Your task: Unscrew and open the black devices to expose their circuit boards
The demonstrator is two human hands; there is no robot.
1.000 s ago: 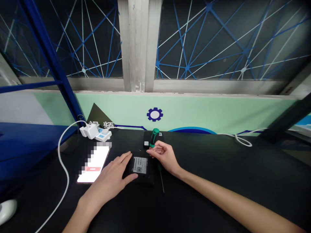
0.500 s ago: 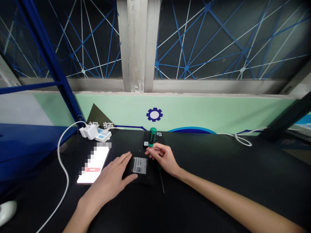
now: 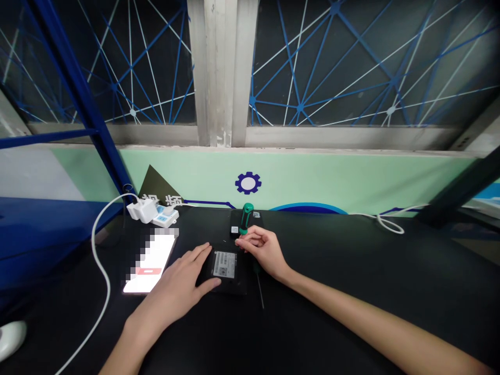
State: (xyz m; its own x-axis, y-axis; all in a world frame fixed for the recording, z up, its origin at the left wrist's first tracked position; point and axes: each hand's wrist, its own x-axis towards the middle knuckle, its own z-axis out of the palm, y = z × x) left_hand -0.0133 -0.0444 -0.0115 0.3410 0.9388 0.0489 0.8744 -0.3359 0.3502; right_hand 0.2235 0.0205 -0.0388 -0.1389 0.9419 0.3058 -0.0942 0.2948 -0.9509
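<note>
A flat black device with a white printed label [image 3: 225,265] lies on the dark desk. My left hand [image 3: 183,276] rests over its left side, fingers stretched and thumb along the near edge. A screwdriver with a green and black handle [image 3: 246,217] stands nearly upright at the device's far right corner. My right hand [image 3: 265,250] is closed in a pinch just below that handle, around the shaft; the fingers hide the tip. Under the right wrist lies a second screwdriver [image 3: 260,289], its thin shaft pointing toward me and its handle partly hidden.
Behind the screwdriver lies another black item [image 3: 234,229] with a small label. A phone with a lit screen [image 3: 150,265] is left of my hand, below a white power strip [image 3: 164,216] with plugs. A white cable [image 3: 95,239] curves down the left side toward a white mouse [image 3: 12,339].
The fingers of my right hand have shifted slightly around the screwdriver's shaft, and its handle leans a little more to the right. My left hand stays in place on the device.
</note>
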